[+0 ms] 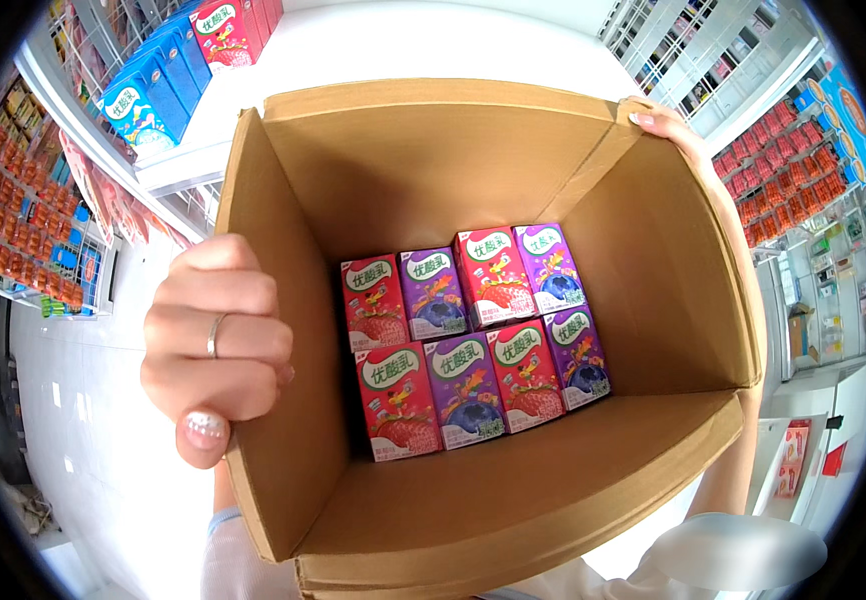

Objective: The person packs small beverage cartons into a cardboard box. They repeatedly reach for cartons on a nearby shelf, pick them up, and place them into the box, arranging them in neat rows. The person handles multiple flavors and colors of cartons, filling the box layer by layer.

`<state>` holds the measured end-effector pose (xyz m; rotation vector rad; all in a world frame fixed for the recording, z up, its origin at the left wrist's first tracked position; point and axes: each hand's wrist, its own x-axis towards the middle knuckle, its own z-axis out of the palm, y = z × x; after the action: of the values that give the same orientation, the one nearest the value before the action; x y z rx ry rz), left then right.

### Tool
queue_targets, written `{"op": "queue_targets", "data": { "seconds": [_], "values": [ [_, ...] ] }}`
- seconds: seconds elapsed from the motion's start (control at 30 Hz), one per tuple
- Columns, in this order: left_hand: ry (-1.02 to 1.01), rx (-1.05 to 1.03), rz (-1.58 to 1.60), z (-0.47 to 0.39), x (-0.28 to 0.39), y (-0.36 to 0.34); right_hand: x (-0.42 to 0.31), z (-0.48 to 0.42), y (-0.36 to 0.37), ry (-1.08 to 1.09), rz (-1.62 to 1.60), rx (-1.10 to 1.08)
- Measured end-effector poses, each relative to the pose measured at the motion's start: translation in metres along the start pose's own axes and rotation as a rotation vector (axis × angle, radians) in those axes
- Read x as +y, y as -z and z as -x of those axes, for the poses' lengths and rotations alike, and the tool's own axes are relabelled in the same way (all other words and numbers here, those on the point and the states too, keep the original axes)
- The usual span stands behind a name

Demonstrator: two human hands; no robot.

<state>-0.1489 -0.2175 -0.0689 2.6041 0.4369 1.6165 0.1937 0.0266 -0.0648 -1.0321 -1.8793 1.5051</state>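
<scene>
An open cardboard box [433, 161] is held up before me, tilted so that its inside faces the camera. My left hand [215, 337], with a ring on one finger, grips its left wall, fingers curled over the edge. My right hand [662, 127] holds the far right corner, the forearm running down outside the right wall and partly hidden by it. On the box's floor stand several small drink cartons in two rows, red strawberry cartons [496, 277] alternating with purple blueberry cartons [470, 390]. One red carton and one purple carton in the far row sit slightly higher.
Beyond the box lies a white shelf [433, 37]. On its left stand blue drink cartons [149, 112] and red cartons [230, 34]. Wire racks with packaged goods [12, 217] flank both sides, those on the right [793, 165] behind my right arm. Pale tiled floor [95, 390] shows at left.
</scene>
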Motion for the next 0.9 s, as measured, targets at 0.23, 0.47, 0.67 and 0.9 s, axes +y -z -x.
{"op": "queue_targets", "data": {
  "seconds": [0.23, 0.47, 0.67, 0.9],
  "values": [
    [0.197, 0.038, -0.075, -0.009, 0.006, 0.009, -0.01, 0.009, -0.052, -0.139, -0.266, 0.171],
    [0.227, 0.153, 0.116, -0.021, -0.049, -0.014, -0.006, 0.026, -0.011, -0.235, -0.347, 0.197],
    [0.169, 0.137, 0.131, -0.032, -0.027, -0.004, -0.011, 0.022, -0.019, -0.233, -0.477, 0.312],
    [0.268, 0.178, 0.125, -0.017, -0.025, -0.014, 0.0, 0.019, -0.01, -0.2, -0.568, 0.401]
  ]
}}
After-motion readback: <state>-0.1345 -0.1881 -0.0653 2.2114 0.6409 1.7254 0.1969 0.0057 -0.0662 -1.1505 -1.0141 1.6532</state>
